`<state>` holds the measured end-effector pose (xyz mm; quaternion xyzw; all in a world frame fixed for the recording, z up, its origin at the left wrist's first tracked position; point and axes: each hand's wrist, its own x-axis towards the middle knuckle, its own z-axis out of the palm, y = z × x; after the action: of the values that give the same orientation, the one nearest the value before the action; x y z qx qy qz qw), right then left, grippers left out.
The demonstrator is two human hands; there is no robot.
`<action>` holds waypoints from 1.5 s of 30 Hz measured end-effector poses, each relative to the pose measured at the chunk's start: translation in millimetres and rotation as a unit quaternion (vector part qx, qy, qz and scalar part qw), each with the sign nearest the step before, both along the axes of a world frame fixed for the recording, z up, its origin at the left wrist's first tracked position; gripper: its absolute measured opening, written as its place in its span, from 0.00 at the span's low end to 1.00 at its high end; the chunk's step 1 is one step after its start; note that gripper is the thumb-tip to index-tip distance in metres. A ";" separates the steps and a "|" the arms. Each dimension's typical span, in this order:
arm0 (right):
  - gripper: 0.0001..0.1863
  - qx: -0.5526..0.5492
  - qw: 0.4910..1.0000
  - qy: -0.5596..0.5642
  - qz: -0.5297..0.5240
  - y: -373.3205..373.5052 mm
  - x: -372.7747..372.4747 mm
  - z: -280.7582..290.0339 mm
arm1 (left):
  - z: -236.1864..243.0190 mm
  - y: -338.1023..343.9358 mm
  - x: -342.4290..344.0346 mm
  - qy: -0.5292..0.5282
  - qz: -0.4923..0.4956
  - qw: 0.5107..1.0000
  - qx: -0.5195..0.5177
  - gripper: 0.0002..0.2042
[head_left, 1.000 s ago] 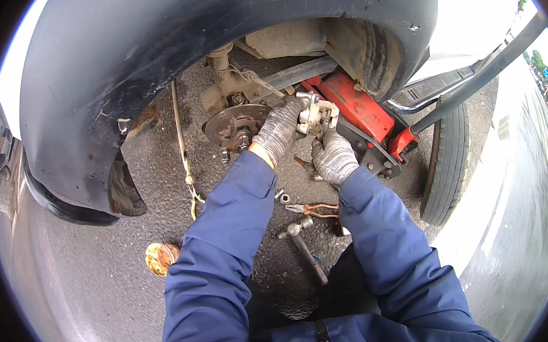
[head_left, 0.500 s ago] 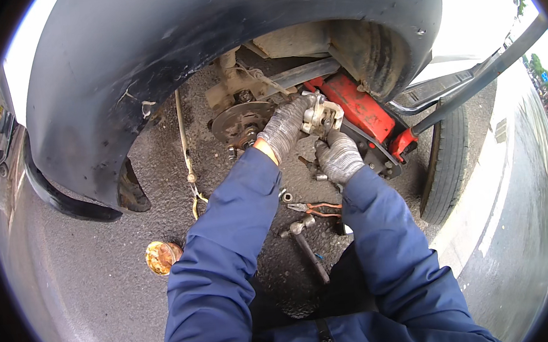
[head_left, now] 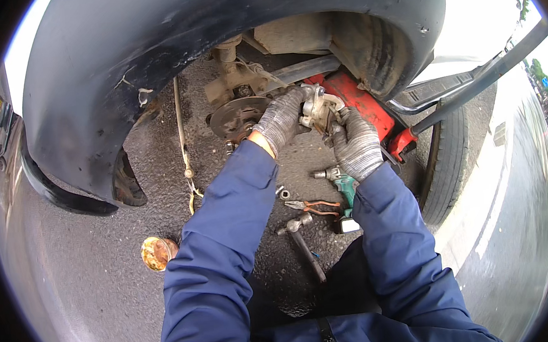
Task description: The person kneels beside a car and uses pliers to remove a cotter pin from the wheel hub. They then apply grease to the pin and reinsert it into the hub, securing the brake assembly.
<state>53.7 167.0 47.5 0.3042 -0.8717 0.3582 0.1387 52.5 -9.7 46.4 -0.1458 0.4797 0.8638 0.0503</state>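
Note:
A silvery brake caliper (head_left: pixel 320 109) is held up in front of the wheel arch, to the right of the rusty brake disc (head_left: pixel 231 118). My left hand (head_left: pixel 282 118), in a grey knit glove, is closed around the caliper's left side. On its lower right side, the gloved fingers of my right hand (head_left: pixel 356 143) are curled against the caliper; the fingertips are partly hidden, and a small dark part shows beside them. The caliper sits apart from the disc, close to the red floor jack (head_left: pixel 361 104).
On the asphalt lie a hammer (head_left: pixel 304 245), orange-handled pliers (head_left: pixel 314 206), a green cordless impact wrench (head_left: pixel 346 191) and a socket (head_left: pixel 284 194). A tin of brownish grease (head_left: pixel 159 252) stands left of my arm. A tire (head_left: pixel 445 165) and the jack handle (head_left: pixel 483 74) are at right.
My right hand has shifted slightly up and right along the caliper, and the caliper has tilted. More of the green impact wrench now shows beside my right sleeve.

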 end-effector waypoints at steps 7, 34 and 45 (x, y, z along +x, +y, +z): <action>0.17 0.078 0.997 0.012 -0.011 -9.0 5.5 8.3 | -0.1 -0.8 -2.0 -0.002 -0.003 1.000 -0.002 0.13; 0.14 -0.047 0.993 0.112 -0.007 -19.3 14.5 13.9 | -3.8 -3.2 -3.7 0.035 -0.011 0.996 0.078 0.13; 0.16 0.004 0.999 -0.019 -0.026 3.0 18.3 25.3 | 5.2 -4.1 -2.2 0.004 0.057 0.988 0.142 0.15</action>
<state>72.0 170.0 72.9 0.2749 -0.8834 0.3566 0.1301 50.3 -13.8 51.7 -0.1611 0.3434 0.9251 0.0191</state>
